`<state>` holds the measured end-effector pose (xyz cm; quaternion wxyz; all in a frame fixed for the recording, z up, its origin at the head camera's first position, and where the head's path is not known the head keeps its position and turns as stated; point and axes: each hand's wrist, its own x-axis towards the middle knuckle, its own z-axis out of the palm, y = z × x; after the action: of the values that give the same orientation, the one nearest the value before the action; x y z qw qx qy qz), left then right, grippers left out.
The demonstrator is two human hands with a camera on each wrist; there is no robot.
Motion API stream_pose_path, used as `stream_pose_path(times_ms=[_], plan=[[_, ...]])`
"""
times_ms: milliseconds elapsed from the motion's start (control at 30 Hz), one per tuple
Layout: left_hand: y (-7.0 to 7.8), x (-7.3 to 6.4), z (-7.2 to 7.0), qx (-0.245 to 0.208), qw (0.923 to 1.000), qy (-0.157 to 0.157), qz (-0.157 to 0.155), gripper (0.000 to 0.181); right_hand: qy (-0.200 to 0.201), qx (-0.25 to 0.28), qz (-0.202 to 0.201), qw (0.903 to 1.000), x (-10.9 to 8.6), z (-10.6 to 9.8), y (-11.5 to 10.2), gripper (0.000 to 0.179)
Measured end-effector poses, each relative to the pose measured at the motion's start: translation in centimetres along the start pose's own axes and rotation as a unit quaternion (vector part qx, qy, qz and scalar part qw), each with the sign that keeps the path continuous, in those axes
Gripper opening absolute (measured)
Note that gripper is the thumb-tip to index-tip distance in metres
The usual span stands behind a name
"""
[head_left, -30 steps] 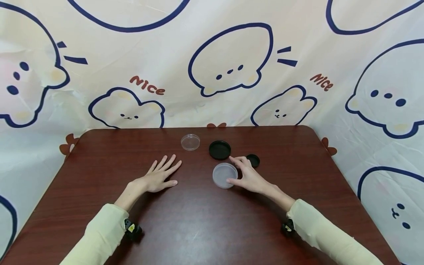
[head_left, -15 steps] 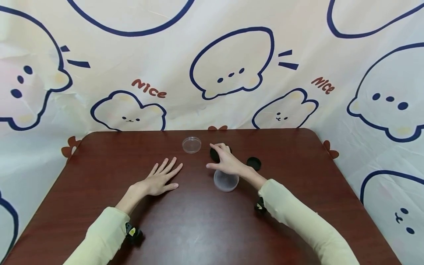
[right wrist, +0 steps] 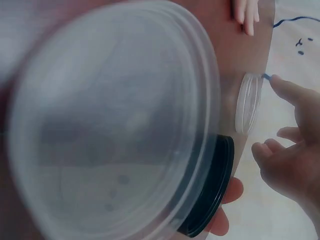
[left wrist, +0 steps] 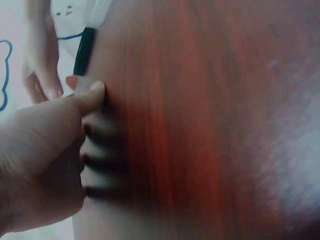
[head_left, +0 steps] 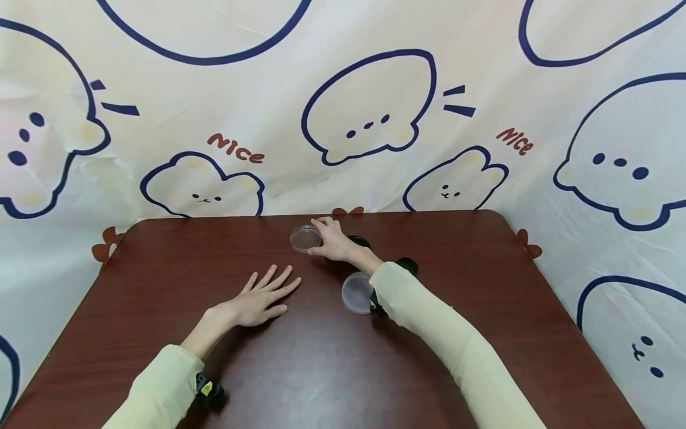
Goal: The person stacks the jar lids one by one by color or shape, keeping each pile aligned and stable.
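A clear, shallow round dish (head_left: 304, 239), like a petri dish, lies near the table's back edge. Just right of it is my right hand (head_left: 333, 241), thumb and fingers apart at the dish's edge; in the right wrist view a gap shows between the fingers and the clear dish (right wrist: 248, 103). My left hand (head_left: 254, 305) rests palm down on the table, fingers spread, holding nothing. Under my right forearm lies a frosted round dish (head_left: 355, 293), partly covered by the sleeve. A black round lid (head_left: 359, 241) is mostly hidden behind the right hand.
A smaller black round piece (head_left: 409, 266) shows partly beyond the right sleeve. The brown wooden table (head_left: 177, 268) ends at a cartoon-printed cloth (head_left: 300, 185) at the back. Each wrist carries a small black camera, the left wrist camera (head_left: 208, 390) close to the tabletop.
My right hand has left the frosted dish, passed over the black lid and reached the clear dish at the back, moving left and away. The left hand stays on the table.
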<state>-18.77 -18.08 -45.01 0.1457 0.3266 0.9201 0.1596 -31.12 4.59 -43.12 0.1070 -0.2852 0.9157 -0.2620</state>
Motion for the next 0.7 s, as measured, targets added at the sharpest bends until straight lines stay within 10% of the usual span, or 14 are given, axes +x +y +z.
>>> stream_pose_path(times_ms=[700], plan=[[0.6,0.0,0.1,0.002,0.9993,-0.017,0.033,0.059,-0.043,-0.069,0.105,0.9911,3.4,0.9,-0.4,0.077]])
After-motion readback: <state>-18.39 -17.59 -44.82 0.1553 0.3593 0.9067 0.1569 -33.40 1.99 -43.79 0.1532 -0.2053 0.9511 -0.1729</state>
